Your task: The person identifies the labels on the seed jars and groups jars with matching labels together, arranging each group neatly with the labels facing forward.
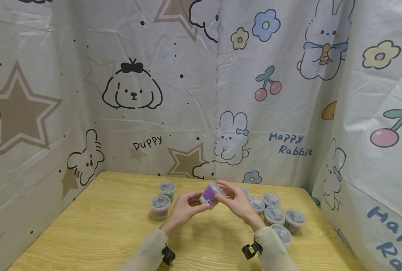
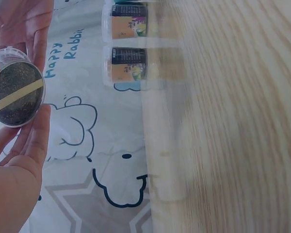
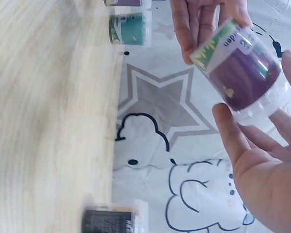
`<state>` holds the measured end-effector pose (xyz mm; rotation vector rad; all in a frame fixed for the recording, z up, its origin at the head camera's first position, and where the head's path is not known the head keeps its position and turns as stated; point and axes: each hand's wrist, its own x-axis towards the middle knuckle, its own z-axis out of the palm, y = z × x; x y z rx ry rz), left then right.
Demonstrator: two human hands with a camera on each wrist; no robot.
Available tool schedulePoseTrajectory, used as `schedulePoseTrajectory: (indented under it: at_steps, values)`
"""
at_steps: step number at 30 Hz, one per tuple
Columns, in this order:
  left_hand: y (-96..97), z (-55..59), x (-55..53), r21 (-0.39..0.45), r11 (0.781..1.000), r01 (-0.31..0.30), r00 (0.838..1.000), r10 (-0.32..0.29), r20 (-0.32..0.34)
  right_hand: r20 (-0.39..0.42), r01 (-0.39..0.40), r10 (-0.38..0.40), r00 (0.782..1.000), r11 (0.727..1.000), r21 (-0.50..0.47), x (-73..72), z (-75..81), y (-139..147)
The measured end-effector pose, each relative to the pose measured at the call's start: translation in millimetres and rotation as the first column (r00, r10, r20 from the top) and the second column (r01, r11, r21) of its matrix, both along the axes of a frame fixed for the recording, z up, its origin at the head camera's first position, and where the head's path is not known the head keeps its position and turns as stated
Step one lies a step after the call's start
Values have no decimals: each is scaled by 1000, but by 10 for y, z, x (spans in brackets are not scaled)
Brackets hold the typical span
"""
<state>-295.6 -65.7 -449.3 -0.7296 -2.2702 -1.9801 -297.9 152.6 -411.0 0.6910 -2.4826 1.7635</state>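
Observation:
A small clear plastic tub with a purple label (image 1: 209,195) is held tilted above the table between both hands. My left hand (image 1: 183,207) grips its lower end, thumb and fingers on opposite sides. My right hand (image 1: 237,201) holds the lidded end. The right wrist view shows the purple and green label (image 3: 242,77) facing that camera, between the fingers of both hands. In the left wrist view, the tub's round base (image 2: 18,94) shows dark, crumbly contents crossed by a tan strip.
Two lidded tubs (image 1: 160,207) stand on the wooden table (image 1: 96,226) left of my hands. Several more tubs (image 1: 274,216) cluster to the right, partly behind my right forearm. A printed curtain (image 1: 184,94) hangs behind the table and along its sides.

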Motion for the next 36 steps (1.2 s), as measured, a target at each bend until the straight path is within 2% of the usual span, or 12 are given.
schedulePoseTrajectory:
  at_steps: [4, 9, 13, 22, 30, 36]
  values:
    - [-1, -22, -5, -29, 1000, 3, 999, -4, -36, -9, 5, -5, 1000, 1000, -4, 3, -35, -10]
    - [11, -46, -12, -80, 997, -25, 995, 18, -94, -38, 86, -86, 996, 996, -6, -3, -59, -52]
    - [-1, -53, -24, -94, 995, -38, 996, 31, -79, -26, 113, -114, 993, 993, -29, -16, -78, -61]
    - [-24, -14, -12, -96, 995, -40, 998, 35, -55, 54, 102, -96, 994, 987, -124, -23, -119, -41]
    - [-24, -17, -20, -122, 991, -54, 995, 44, -87, 76, 154, -143, 987, 973, -170, -6, -122, -60]
    - [-59, -20, -37, -150, 986, -66, 993, 51, -106, 59, 135, -127, 990, 976, -170, -12, -130, -92]
